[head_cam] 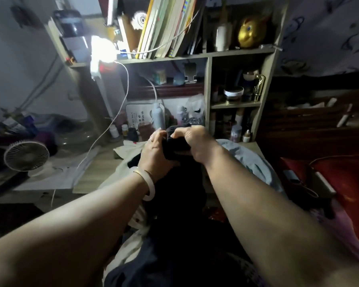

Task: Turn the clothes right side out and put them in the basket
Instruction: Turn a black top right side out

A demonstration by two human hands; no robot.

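Black garment (180,183) hangs in front of the person, above the desk (104,168). Left hand (155,150) and right hand (197,141) each grip its bunched top edge with curled fingers, close together.

Just beyond the fingers (161,134) bottles (158,116) and jars crowd the desk. A fan (26,155) stands well left; bare desk (100,168) lies between.
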